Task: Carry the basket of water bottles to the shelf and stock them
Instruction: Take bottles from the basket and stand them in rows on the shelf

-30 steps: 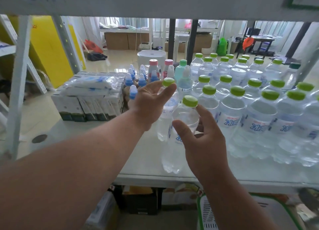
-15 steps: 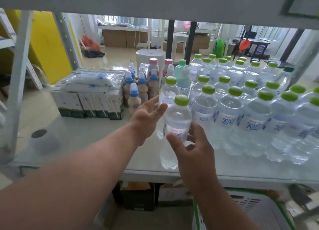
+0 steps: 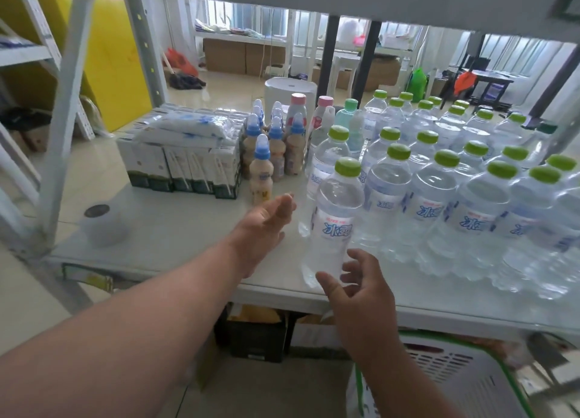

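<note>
Head view: a white shelf board (image 3: 175, 229) fills the middle of the frame, with another shelf level running across the top at 12 o'clock. At the centre stands the nearest water bottle (image 3: 337, 216), upright on the board near its front edge, clear with a green cap and a blue-printed label. It is the front-left member of a block of green-capped water bottles (image 3: 439, 179) that stand in rows and spread from the centre out to 3 o'clock.

The left hand (image 3: 263, 229) reaches in from 8 o'clock, its fingers loosely spread and empty, just beside the nearest bottle's left flank but apart from it. The right hand (image 3: 361, 292) comes up from 5 o'clock, also spread and empty, its thumb and fingertips just below and in front of the bottle's base; whether they touch the plastic I cannot tell.

At 11 o'clock from the bottle stand small beige drink bottles with blue teat-shaped caps (image 3: 262, 166), and beyond them at 10 o'clock a stack of white cartons (image 3: 182, 166) topped by a plastic-wrapped pack. A roll of tape (image 3: 102, 223) sits at 9 o'clock on the board. At 5 o'clock, below the shelf, is the white basket with a green rim (image 3: 470, 377); its contents are not visible.
</note>
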